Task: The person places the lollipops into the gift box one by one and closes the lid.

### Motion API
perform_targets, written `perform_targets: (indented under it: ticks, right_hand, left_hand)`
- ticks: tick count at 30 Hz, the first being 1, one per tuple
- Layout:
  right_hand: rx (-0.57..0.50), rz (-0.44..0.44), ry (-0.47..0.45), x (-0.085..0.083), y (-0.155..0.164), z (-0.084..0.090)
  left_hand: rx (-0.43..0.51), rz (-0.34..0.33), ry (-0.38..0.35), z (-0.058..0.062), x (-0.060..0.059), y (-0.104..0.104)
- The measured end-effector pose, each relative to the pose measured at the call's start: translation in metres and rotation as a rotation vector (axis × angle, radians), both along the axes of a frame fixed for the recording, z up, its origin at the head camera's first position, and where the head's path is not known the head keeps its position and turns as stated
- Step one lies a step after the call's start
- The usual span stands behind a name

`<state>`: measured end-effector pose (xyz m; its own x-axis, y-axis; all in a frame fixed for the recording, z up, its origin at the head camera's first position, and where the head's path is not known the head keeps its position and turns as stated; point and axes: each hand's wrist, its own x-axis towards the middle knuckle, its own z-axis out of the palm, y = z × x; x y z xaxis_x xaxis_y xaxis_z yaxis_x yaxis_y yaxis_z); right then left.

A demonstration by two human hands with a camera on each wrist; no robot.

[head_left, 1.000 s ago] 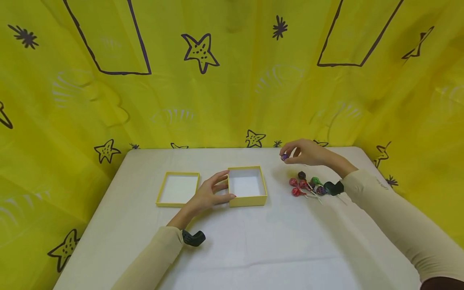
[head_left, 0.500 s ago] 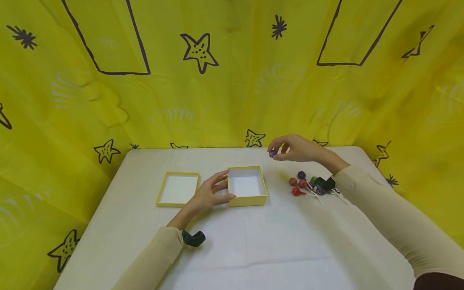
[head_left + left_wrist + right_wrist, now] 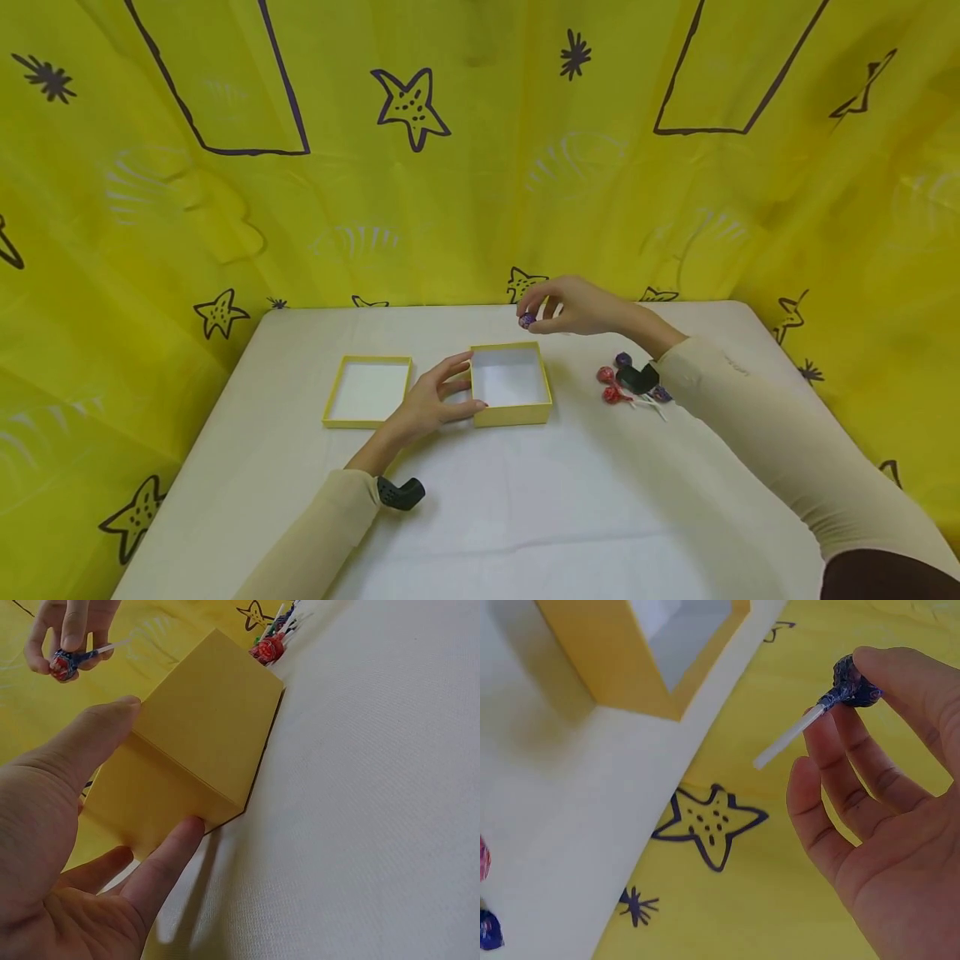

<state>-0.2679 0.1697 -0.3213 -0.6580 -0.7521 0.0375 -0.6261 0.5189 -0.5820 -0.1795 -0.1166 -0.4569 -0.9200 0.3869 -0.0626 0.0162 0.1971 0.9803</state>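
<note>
A yellow box (image 3: pixel 512 414) with a white inside stands without its lid in the middle of the table. My left hand (image 3: pixel 437 398) holds it by the left side, thumb at the near corner and fingers along the wall; the left wrist view shows the thumb (image 3: pixel 94 739) against the box's edge. Above the far rim, in the head view, my right hand (image 3: pixel 573 306) pinches a lollipop (image 3: pixel 853 682) by its purple-blue wrapped head between thumb and fingers. Its white stick points away from the palm in the right wrist view.
The yellow-edged lid (image 3: pixel 369 390), white inside up, lies left of the box. Several wrapped lollipops, among them a red one (image 3: pixel 612 394), lie to the right, partly hidden by the right wrist's camera. A yellow patterned curtain (image 3: pixel 465 208) hangs behind the white table (image 3: pixel 585 492).
The right hand has moved left with the lollipop, from above the lollipop pile to the box's far side. The left hand and the box have stayed in place.
</note>
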Motion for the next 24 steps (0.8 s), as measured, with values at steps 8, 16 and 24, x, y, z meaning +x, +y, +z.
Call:
perform_targets:
  ticks: [8, 16, 24]
  right_hand:
    - [-0.042, 0.056, -0.08, 0.005, -0.025, -0.012]
    - [-0.032, 0.067, -0.133, 0.009, -0.041, -0.035]
    - [-0.021, 0.078, -0.191, 0.013, -0.049, -0.057]
  left_hand:
    - [0.002, 0.001, -0.007, -0.002, -0.001, -0.001]
    - [0.005, -0.004, -0.009, -0.001, -0.001, 0.0]
    - [0.011, -0.02, 0.012, -0.003, -0.002, -0.001]
